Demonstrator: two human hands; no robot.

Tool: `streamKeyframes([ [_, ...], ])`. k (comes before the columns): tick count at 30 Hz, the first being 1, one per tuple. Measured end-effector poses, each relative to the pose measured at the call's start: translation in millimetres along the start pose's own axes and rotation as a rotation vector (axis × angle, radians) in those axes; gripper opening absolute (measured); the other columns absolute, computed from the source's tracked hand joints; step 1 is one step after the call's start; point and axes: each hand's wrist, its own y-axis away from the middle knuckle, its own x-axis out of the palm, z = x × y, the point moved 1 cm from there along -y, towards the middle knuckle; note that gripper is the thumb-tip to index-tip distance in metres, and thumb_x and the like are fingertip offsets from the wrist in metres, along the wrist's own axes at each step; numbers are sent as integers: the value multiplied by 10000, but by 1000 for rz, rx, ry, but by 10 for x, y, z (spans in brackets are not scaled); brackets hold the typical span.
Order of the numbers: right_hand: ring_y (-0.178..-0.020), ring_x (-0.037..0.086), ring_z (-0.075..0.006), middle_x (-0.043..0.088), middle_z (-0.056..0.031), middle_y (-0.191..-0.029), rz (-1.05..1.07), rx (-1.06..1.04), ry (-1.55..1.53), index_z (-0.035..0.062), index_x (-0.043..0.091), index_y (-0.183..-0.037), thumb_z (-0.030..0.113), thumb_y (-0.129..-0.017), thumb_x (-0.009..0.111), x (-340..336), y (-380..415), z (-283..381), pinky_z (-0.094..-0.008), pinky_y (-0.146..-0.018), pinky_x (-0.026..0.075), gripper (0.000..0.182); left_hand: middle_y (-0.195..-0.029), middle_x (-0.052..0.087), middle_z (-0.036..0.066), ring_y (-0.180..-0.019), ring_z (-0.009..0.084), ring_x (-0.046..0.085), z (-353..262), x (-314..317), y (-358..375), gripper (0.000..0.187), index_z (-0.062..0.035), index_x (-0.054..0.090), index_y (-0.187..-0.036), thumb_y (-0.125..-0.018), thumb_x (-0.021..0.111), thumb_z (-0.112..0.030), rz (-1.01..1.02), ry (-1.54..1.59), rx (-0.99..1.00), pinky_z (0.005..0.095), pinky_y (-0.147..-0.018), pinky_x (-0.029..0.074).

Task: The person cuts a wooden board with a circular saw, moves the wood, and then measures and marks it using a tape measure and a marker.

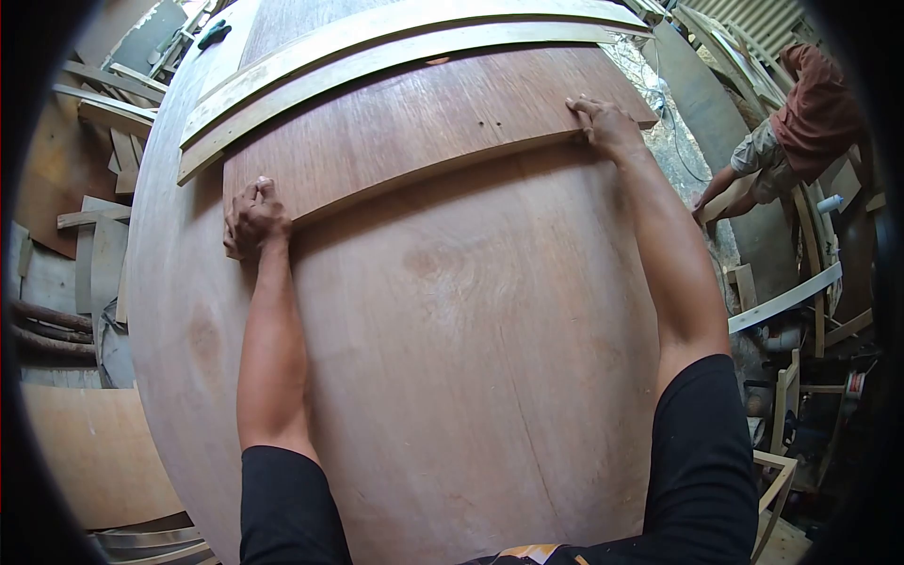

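Head view: the left hand [256, 218] grips the near left corner of the reddish panel [395, 141], fingers curled; the right hand [607, 124] pinches its right edge region. Pale strips [405, 42] lie across its far side, above the tabletop [452, 358].

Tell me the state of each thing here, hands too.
Left hand: closed around the board's near left corner.
Right hand: fingers on the near edge, towards the right; underside hidden.
Reddish-brown board: lying crosswise over the large sheet.
Large sheet: spread out beneath, cracked near the person.
Two pale strips: side by side, across the board.
Co-worker: bent, reaching down.
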Motion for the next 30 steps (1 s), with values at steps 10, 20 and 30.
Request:
streamKeyframes([
  [10,-1207,510,-247,507,-32,-1332,92,136,60,277,512,-1283,279,-982,348,-12,76,133,-469,-1012,394,342,-1063,605,165,-1030,340,552,-308,-1061,1288,285,-33,614,-1061,-849,563,-218,274,539,254,447,-941,382],
  [20,-1368,279,-321,343,-72,-1464,3,125,-335,277,414,-1377,288,-959,422,23,1264,-37,-478,-1127,211,418,-1288,520,107,-1245,292,430,-822,-2287,2539,314,-106,627,-1065,-839,523,-299,584,198,269,439,-1051,282],
  [30,-1145,536,-261,601,-108,-1171,-60,725,-425,158,566,-1226,378,-929,495,-1030,5327,-1463,-412,-996,395,377,-1322,506,77,-1230,275,451,-718,-2283,2578,402,-159,634,-1117,-891,459,-441,617,189,246,446,-1032,314],
])
